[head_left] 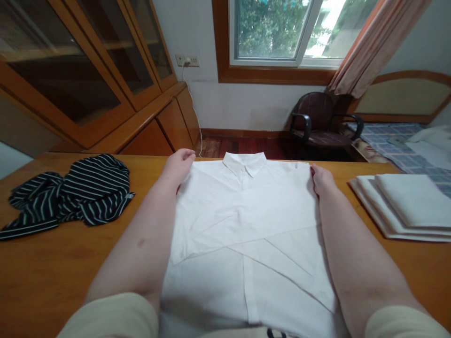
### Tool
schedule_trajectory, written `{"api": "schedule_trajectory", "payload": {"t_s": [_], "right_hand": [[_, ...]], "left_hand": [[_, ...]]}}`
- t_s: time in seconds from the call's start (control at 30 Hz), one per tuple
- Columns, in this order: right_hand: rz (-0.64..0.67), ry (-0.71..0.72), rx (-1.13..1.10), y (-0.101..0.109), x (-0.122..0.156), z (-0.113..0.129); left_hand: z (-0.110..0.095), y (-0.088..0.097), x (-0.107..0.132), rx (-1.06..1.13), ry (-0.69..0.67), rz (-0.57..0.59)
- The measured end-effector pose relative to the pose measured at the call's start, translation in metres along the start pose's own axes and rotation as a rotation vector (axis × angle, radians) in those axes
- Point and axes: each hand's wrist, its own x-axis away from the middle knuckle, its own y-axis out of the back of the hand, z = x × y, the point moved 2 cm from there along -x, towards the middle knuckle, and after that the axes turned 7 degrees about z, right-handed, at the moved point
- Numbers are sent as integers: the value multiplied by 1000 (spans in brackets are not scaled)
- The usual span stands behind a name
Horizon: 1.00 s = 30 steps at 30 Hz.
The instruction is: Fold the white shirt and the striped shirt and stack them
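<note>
A white collared shirt (246, 202) lies spread on the wooden table, its collar at the far edge and its sleeves folded across the front. My left hand (179, 164) pinches the shirt's left shoulder corner. At the opposite shoulder, my right hand (322, 180) is closed on the fabric, with its fingertips partly hidden. Both arms reach forward along the shirt's sides. The lower part of the shirt runs toward my body at the bottom of the view.
On the left of the wooden table (31, 263) sits a crumpled black-and-white striped garment (73, 190). A stack of folded white cloths (405, 206) lies at the right. Beyond the table are a glass-door cabinet (105, 117), an office chair (320, 122) and a bed (391, 141).
</note>
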Motion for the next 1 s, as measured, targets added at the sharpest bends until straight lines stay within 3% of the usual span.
{"api": "schedule_trajectory", "payload": {"t_s": [0.07,0.13,0.27,0.37,0.5,0.67,0.87,1.0], "right_hand": [[68,-122,-106,1,1,0],[171,-189,-136,3,4,2],[325,-251,-185,8,13,6],[343,-275,-248,7,16,7],[330,-289,-250,4,18,7],[375,-286,-271,4,20,8],[476,-288,-232,5,18,5],[397,-242,-194,8,13,1]], "left_hand": [[-13,2,22,-141,1,251],[-11,2,48,-298,10,419],[18,5,95,-440,60,513],[36,10,114,-399,116,565],[41,16,119,-371,97,703],[45,26,115,-232,56,768],[59,34,115,-109,203,818],[54,32,116,-154,166,855]]}}
